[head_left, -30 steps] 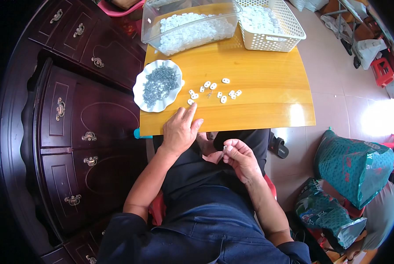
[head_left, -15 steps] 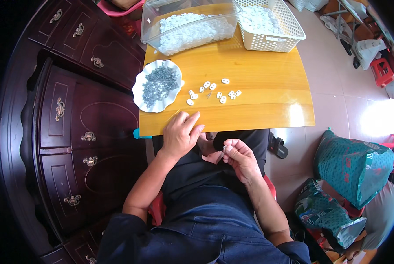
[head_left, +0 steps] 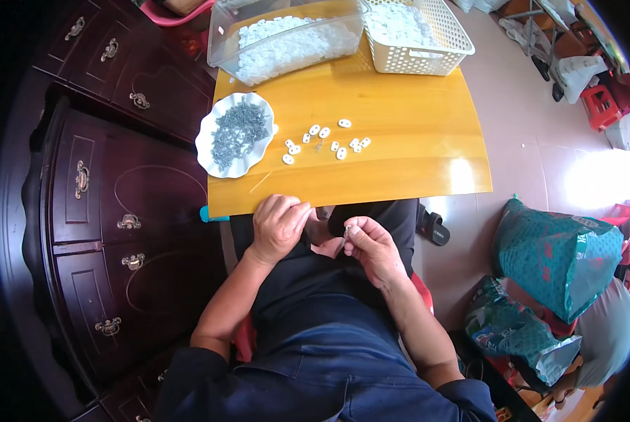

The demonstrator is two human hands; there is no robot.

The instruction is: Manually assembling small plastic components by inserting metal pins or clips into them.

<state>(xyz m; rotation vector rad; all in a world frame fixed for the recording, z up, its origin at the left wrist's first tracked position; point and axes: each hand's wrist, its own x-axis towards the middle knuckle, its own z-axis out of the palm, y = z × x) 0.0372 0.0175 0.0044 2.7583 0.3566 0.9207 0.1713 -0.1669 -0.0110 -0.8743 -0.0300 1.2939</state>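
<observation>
My right hand (head_left: 376, 252) is in front of the table, over my lap, with thumb and forefinger pinched on a small pale, shiny piece (head_left: 347, 231). Most of that piece is covered by the fingertips. Left of it, my left hand (head_left: 280, 228) is at the table's near edge, fingers curled together and thumb side hidden; whether it holds anything does not show. Several small white oval pieces with two dark holes, one of them a white piece (head_left: 325, 132), lie scattered mid-table. A scalloped white dish (head_left: 204, 143) at the left is heaped with thin grey metal pins (head_left: 239, 133).
At the table's (head_left: 413, 155) far side stand a clear plastic bin (head_left: 223, 53) and a perforated cream basket (head_left: 427, 65), both with white pieces. A dark wooden cabinet (head_left: 160, 197) lines the left. Green bags (head_left: 557, 253) and a person's grey sleeve (head_left: 609, 337) are at the right.
My left hand has drawn back from the tabletop to its near edge, and its fingers have curled in. My right hand keeps its pinch. The whole view has shifted slightly.
</observation>
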